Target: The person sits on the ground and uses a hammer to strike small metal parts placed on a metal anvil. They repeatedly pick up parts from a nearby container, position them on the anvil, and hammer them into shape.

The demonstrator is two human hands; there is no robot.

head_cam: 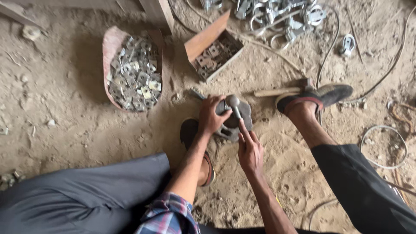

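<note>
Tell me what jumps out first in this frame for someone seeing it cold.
Dead centre, the left hand steadies a dark, lobed metal block on the sandy ground while the right hand holds a round-headed hammer over it. To the upper left, a reddish basin is heaped with small square metal plates, with an open box of more beside it.

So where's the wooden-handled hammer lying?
In the head view, the hammer lies on the sandy ground right of centre, just beyond the black shoe and right of the hands at the metal block.
</note>
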